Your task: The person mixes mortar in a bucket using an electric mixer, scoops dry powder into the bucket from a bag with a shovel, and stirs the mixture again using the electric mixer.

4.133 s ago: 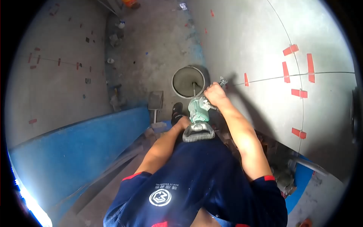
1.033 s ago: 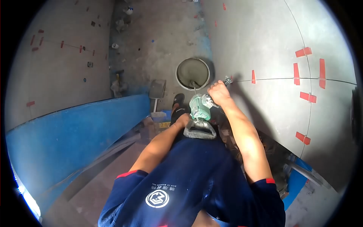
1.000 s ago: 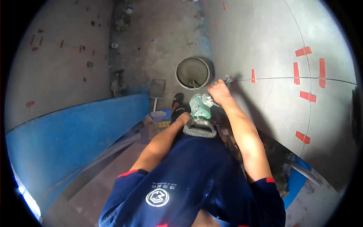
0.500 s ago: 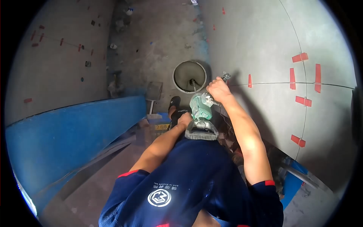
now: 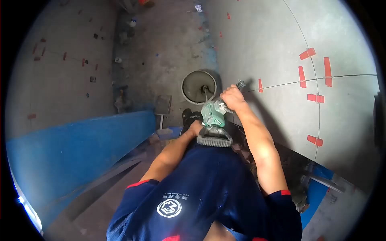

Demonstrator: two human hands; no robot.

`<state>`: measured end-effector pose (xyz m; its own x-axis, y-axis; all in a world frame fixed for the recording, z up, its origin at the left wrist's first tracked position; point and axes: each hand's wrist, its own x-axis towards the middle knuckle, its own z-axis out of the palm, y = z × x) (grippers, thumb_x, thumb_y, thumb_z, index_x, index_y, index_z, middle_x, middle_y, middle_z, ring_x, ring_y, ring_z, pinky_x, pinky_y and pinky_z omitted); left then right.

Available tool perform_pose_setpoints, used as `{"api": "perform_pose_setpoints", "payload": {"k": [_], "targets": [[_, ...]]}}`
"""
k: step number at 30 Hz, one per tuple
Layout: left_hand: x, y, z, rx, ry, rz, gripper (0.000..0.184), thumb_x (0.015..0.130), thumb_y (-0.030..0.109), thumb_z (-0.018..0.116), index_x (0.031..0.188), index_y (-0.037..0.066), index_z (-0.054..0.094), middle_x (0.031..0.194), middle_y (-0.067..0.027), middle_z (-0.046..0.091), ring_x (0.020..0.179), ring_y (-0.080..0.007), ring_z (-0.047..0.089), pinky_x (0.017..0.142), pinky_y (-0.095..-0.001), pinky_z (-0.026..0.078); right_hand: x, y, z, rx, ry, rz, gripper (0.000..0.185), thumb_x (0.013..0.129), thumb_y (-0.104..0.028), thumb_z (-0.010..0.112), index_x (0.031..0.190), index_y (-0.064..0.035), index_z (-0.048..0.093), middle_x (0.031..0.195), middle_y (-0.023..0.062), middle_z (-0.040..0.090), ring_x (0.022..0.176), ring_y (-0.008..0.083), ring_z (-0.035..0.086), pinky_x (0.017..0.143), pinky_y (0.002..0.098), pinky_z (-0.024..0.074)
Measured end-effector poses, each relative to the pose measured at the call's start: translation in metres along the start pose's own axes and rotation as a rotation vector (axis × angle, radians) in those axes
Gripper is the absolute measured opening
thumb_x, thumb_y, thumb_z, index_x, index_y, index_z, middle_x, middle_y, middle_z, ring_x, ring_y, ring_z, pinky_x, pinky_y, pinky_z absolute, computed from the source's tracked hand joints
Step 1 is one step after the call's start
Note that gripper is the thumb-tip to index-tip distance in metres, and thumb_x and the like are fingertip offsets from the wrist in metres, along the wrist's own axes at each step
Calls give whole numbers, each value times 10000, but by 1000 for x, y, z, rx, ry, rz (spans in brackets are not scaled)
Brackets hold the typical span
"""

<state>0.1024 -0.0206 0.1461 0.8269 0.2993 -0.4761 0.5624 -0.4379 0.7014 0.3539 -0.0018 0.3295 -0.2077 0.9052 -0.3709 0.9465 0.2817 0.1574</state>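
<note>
A green power mixer (image 5: 213,115) with a grey rear handle stands in front of my body, its shaft reaching down into grey paste in a round bucket (image 5: 183,89). My right hand (image 5: 232,97) is wrapped round the mixer's side handle, whose tip shows beyond the fingers. My left hand (image 5: 196,128) is at the left side of the mixer's rear; its fingers are hidden behind the tool, so its hold cannot be made out. The rear handle rests close against my dark blue shirt (image 5: 193,180).
On the right stands a grey tiled wall (image 5: 277,48) with red wedges (image 5: 302,76) along its joints. A blue-coated low wall (image 5: 80,142) is at the left. A flat-bladed tool (image 5: 163,104) lies left of the bucket. Small litter lines the floor's left edge.
The head view has shifted, so bucket and walls appear moved slightly. The mixer's shaft sits at a somewhat different place in the paste. My right hand stays closed on the side handle.
</note>
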Motion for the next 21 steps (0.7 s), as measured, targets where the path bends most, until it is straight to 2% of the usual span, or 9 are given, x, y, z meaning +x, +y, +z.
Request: {"api": "perform_pose_setpoints", "payload": {"k": [1,3,5,7,12,13,16,18,21], "targets": [[-3,5,4,-236,113,-235,426,752,399,600,864,5,716,917,-269,662,896,-396,653,798,-443,506,5,4,2,-11,7,1,141,821,-160,587,847,-174,725,883,10,706,930,165,647,921,357,410],[-19,27,-32,-36,-40,28,466,745,388,625,927,-34,705,956,-287,654,928,-408,648,825,-436,504,5,-3,12,-21,102,7,100,787,-157,582,793,-175,681,812,20,677,889,185,642,871,347,423],[-3,6,-2,-335,114,-294,481,739,373,642,993,-32,695,980,-300,645,944,-421,641,848,-437,500,10,-6,15,-78,48,13,109,792,-161,576,788,-178,684,816,11,686,866,183,652,876,351,425],[23,-43,41,-425,186,-144,463,729,366,645,944,-40,703,995,-300,643,939,-420,646,845,-438,502,16,-6,15,-62,63,-2,111,794,-165,576,790,-181,686,826,11,688,874,182,652,881,361,426],[36,-26,59,-423,241,-448,397,732,331,644,869,-35,715,955,-294,653,967,-404,651,857,-441,501,32,0,2,-86,11,-80,109,793,-180,580,790,-181,689,835,9,687,908,171,646,894,361,419],[73,-69,103,-358,147,-324,414,744,338,645,896,-41,713,970,-302,652,984,-405,647,881,-447,490,30,-2,2,-70,38,-90,107,792,-181,581,789,-181,688,830,7,685,905,171,646,898,358,418],[79,-48,115,-380,270,-364,428,761,317,640,930,-73,692,995,-313,643,1003,-414,635,897,-452,484,26,0,8,-151,88,-131,113,797,-182,575,760,-184,682,806,6,674,881,170,644,892,347,419],[60,-22,82,-556,295,-401,460,758,327,656,925,-101,677,1007,-330,630,1043,-417,619,900,-449,488,31,4,4,-193,87,-147,123,806,-176,567,773,-187,685,806,2,675,877,169,645,888,350,423],[53,-3,59,-439,149,-396,500,736,337,680,934,-122,665,1024,-334,623,1044,-423,614,873,-453,501,35,5,3,-186,57,-152,124,813,-177,565,790,-192,686,816,-3,675,894,166,635,901,357,418]]}}
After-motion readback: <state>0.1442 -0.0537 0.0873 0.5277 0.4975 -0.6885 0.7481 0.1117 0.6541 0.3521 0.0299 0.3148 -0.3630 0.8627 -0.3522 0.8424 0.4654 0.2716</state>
